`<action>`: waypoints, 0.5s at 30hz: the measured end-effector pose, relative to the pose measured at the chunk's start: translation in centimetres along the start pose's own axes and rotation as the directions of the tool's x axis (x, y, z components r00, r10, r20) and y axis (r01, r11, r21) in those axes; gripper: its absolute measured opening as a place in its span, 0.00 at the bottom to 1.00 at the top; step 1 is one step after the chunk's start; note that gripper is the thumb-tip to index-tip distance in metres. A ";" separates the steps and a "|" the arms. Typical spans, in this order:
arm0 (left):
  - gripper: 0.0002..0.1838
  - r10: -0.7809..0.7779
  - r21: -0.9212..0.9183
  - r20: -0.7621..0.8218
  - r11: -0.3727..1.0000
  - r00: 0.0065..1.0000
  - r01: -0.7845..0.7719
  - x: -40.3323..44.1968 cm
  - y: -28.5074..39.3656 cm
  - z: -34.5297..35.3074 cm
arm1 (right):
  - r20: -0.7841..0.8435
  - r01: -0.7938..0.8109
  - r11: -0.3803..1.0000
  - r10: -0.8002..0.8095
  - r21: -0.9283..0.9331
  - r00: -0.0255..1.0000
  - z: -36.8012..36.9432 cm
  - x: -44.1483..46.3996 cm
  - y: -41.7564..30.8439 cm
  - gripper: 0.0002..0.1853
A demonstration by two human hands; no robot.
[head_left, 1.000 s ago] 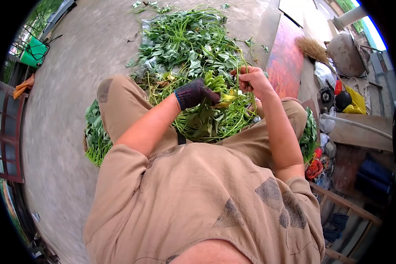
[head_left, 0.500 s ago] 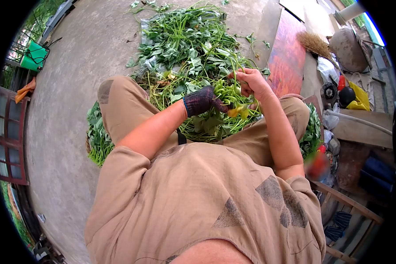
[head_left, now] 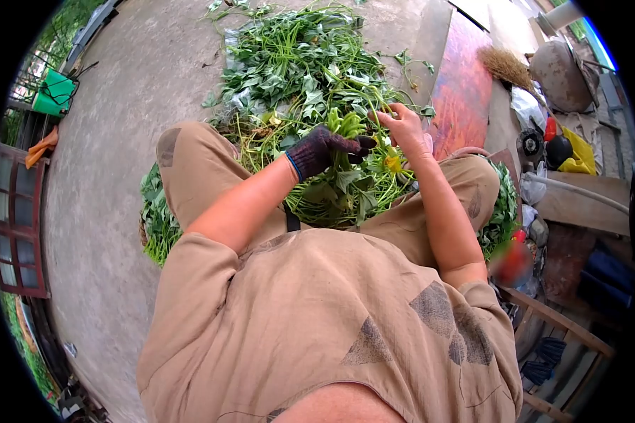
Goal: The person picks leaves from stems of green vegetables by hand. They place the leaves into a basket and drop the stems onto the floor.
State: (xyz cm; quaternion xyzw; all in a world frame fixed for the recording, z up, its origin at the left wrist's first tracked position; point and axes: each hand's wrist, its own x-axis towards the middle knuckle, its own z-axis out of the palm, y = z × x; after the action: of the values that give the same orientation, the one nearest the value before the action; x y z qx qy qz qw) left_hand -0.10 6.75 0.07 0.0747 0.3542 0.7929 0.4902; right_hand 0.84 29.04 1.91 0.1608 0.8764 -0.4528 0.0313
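A dark knitted glove covers my left hand (head_left: 326,152), which is wrapped round a bunch of leafy green stems (head_left: 345,124). The pale cut-looking ends point up and away, and the leaves hang below the fist. My bare right hand (head_left: 406,131) is just to the right of the bunch, its thumb and fingers pinched on a long green vine stem. A yellow leaf (head_left: 392,163) hangs beneath it. Past both hands lies a large heap of leafy vines (head_left: 289,53), spreading back toward me between my bent legs.
More greens (head_left: 161,218) sit beside my left knee, and others (head_left: 502,211) beside my right. A reddish board (head_left: 462,88), a straw broom (head_left: 506,65) and a yellow bag (head_left: 577,151) lie at the right. Concrete floor (head_left: 106,176) stretches left, with a green container (head_left: 53,93) beyond.
My left hand has tilted the bunch more upright and shifted slightly left, away from my right hand. The right hand has moved slightly up, and the yellow leaf now hangs farther right.
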 end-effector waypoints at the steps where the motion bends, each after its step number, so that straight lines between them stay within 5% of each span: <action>1: 0.24 0.040 0.054 -0.016 0.998 0.999 -0.039 -0.2 -0.4 0.5 | -0.092 0.126 0.985 -0.137 -0.115 0.986 1.1 0.6 0.9 0.34; 4: 0.17 0.071 0.054 0.028 0.996 0.997 -0.073 0.1 -1.9 1.7 | -0.049 0.017 0.995 -0.022 -0.100 0.999 2.3 0.3 1.1 0.33; 7: 0.16 -0.033 0.051 0.097 0.998 0.995 0.028 0.0 -1.1 1.2 | -0.203 0.178 0.915 -0.264 -0.363 0.943 2.4 -1.0 -0.4 0.23; 10: 0.16 -0.056 0.048 0.099 0.998 0.993 0.051 -0.3 0.1 -0.1 | -0.030 0.609 0.693 -0.669 -0.385 0.742 0.9 -1.7 -2.0 0.22; 15: 0.10 -0.030 -0.104 0.029 0.994 0.999 0.033 -0.8 1.6 -1.4 | 0.197 0.630 0.766 -0.603 -0.131 0.773 1.5 -0.5 0.0 0.09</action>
State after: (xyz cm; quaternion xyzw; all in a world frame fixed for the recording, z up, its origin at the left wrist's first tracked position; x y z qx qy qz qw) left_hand -1.53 4.93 0.23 0.0543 0.3069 0.8012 0.5108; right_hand 1.22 27.69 1.12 -0.1730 0.9149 -0.3624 -0.0415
